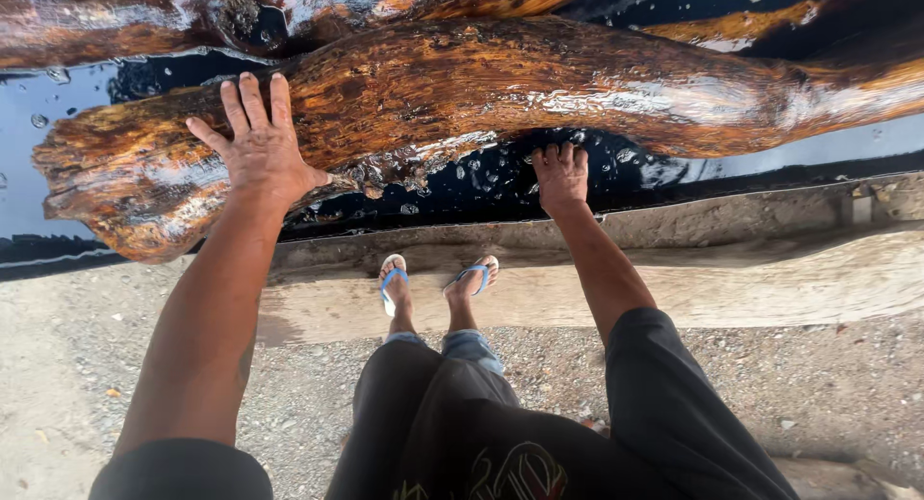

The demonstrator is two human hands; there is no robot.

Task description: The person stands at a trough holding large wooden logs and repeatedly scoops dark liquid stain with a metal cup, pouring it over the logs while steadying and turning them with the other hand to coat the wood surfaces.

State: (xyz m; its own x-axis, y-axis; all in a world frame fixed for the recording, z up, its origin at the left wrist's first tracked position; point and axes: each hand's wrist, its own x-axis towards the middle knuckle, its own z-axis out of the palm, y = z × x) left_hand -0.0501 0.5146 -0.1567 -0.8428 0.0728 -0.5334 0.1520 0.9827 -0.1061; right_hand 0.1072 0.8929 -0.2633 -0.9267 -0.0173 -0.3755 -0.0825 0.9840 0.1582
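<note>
Left hand [255,149] flat, fingers spread, atop wet log [500,96]; right hand [560,176] curled under it.

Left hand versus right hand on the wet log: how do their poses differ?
The left hand lies flat on top of the wet log, fingers spread wide; the right hand reaches under the log's lower edge, fingers curled together over the dark liquid. The left hand sits near the log's ragged end, the right hand nearer its middle. Both are bare and touch the same log.

Right hand [561,176] fingertips hidden under wet log [500,91]; log ends cropped.
</note>
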